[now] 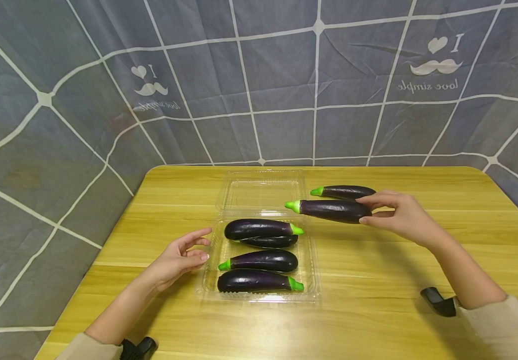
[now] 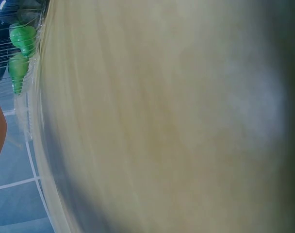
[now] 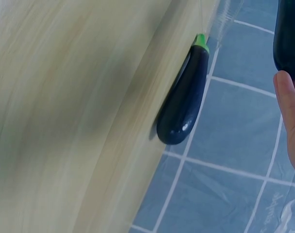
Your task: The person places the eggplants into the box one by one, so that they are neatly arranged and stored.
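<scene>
My right hand (image 1: 396,215) pinches the blunt end of an eggplant (image 1: 333,211), holding it above the table with its green stem pointing left. In the right wrist view the fingers (image 3: 288,99) press against that eggplant's dark rounded end. Behind it on the table lies another eggplant (image 1: 349,191). A clear plastic clamshell box (image 1: 315,265) stands with its lid folded back, and several eggplants (image 1: 259,281) lie crosswise in it. Beside the box's left wall my left hand (image 1: 175,260) has relaxed fingers with nothing between them; whether they touch the wall I cannot tell.
The transparent lid (image 1: 263,195) lies flat behind the box. Everything is on a wooden table (image 1: 376,320) with rounded far corners. A grey curtain (image 1: 281,100) with white lines hangs past its far and left edges.
</scene>
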Action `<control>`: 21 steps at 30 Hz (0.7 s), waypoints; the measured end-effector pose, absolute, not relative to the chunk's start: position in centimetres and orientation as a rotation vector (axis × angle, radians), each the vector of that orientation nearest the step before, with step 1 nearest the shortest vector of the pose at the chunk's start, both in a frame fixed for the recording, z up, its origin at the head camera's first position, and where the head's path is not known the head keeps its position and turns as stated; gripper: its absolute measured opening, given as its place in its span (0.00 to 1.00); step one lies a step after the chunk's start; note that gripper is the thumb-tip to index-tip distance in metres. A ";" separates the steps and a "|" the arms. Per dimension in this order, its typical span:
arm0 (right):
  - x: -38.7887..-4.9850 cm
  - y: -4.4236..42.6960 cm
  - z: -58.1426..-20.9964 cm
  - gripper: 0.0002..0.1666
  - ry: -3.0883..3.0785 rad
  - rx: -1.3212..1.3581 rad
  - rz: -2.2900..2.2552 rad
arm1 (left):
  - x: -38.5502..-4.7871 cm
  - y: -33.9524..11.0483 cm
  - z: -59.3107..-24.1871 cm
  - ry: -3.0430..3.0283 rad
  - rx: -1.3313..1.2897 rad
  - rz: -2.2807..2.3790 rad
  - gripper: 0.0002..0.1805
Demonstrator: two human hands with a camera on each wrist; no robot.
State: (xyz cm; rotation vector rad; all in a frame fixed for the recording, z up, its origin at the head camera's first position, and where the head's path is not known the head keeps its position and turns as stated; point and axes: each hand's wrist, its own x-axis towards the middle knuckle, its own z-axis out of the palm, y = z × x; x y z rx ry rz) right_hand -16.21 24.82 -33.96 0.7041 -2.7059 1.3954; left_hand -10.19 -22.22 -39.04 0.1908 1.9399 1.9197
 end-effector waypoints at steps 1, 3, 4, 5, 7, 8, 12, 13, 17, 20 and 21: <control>-16.2 24.7 -34.0 0.22 -2.703 0.714 1.397 | -10.2 -22.2 -39.0 1.940 0.191 1.919 0.37; -16.2 24.4 -33.9 0.21 -2.696 0.736 1.402 | -10.2 -22.2 -39.0 1.939 0.194 1.920 0.37; -16.2 24.2 -33.9 0.21 -2.694 0.749 1.404 | -10.2 -22.2 -39.0 1.937 0.195 1.921 0.37; -16.2 24.1 -33.9 0.21 -2.692 0.760 1.410 | -10.2 -22.2 -39.0 1.936 0.196 1.922 0.37; -16.2 23.8 -33.9 0.21 -2.692 0.782 1.416 | -10.2 -22.2 -39.0 1.936 0.199 1.921 0.37; -16.2 23.7 -33.9 0.21 -2.693 0.790 1.424 | -10.2 -22.3 -39.0 1.936 0.203 1.921 0.37; -16.1 23.2 -33.9 0.22 -2.692 0.821 1.453 | -10.2 -22.3 -39.0 1.943 0.207 1.917 0.37; -16.1 23.1 -33.9 0.22 -2.691 0.827 1.458 | -10.2 -22.3 -39.0 1.944 0.207 1.916 0.37; -16.1 22.4 -33.9 0.21 -2.690 0.837 1.479 | -10.2 -22.3 -39.0 1.948 0.207 1.913 0.37; -16.0 22.0 -34.0 0.21 -2.688 0.834 1.501 | -10.2 -22.3 -39.0 1.952 0.210 1.909 0.37; -16.0 21.8 -34.0 0.21 -2.688 0.836 1.507 | -10.2 -22.3 -39.0 1.952 0.211 1.909 0.37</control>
